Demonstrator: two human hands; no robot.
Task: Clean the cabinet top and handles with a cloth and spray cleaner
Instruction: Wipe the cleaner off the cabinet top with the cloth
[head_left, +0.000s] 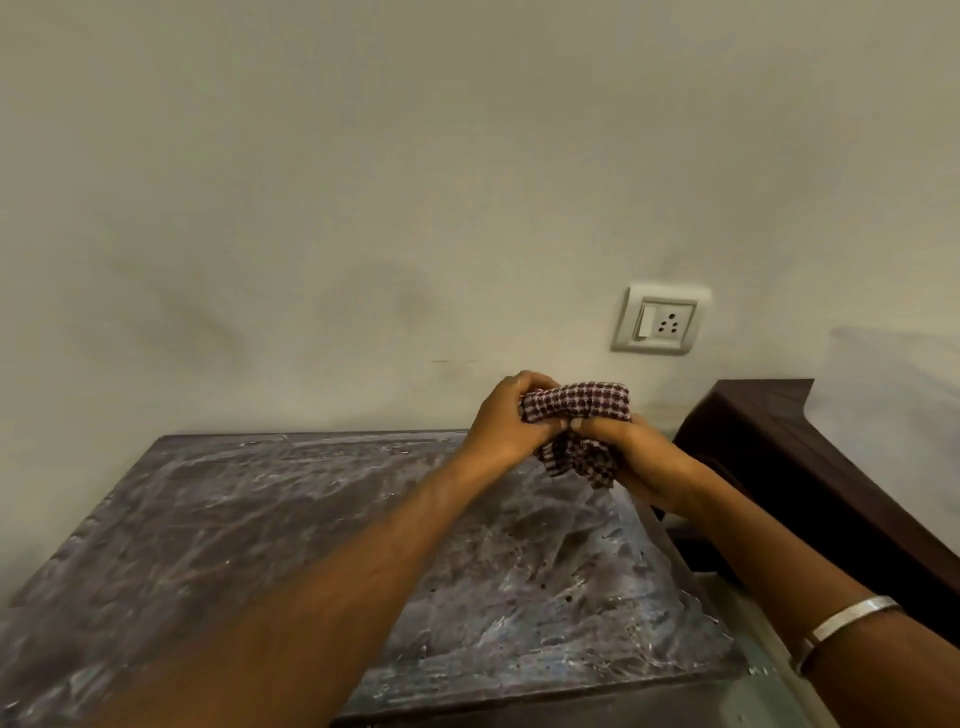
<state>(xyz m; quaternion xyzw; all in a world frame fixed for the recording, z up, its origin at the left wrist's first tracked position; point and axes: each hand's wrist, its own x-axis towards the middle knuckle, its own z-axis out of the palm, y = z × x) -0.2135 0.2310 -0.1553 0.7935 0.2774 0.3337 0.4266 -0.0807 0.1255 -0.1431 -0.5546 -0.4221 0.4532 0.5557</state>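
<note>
Left hand: left hand (506, 413) raised above the far right part of the cabinet top, fingers curled round the upper left end of the cloth; fingertips buried in the fabric, so only knuckles and back of hand show.
Right hand: right hand (641, 457) at about 4 o'clock of the left one, thumb and fingers pinching the lower bunch of cloth; palm side hidden from this view.
Contact between hands: thumbs meet or nearly meet at the middle of the cloth; cannot tell whether they touch.
Cloth: checked maroon-and-white cloth (582, 415), crumpled, held in the air between both hands, a loose corner hanging toward 6 o'clock. Not resting on any surface.
Wrist: silver bangle (852, 621) on the right forearm, low at 4 o'clock of the frame; forearm cut off by the frame edge.
Cabinet top: cabinet top (234, 525) dark, covered with whitish streaked film; lies below and toward 8 o'clock of the hands. Near edge and left corner cut off; front face and handles out of view.
Dark furniture: dark wooden furniture (779, 447) at 3 o'clock of the hands, beside the cabinet; its kind is hard to make out.
Socket: wall socket (660, 319) with switch, at 1 o'clock of the hands.
Wall: pale wall (363, 182) fills the upper half, faintly smudged.
</note>
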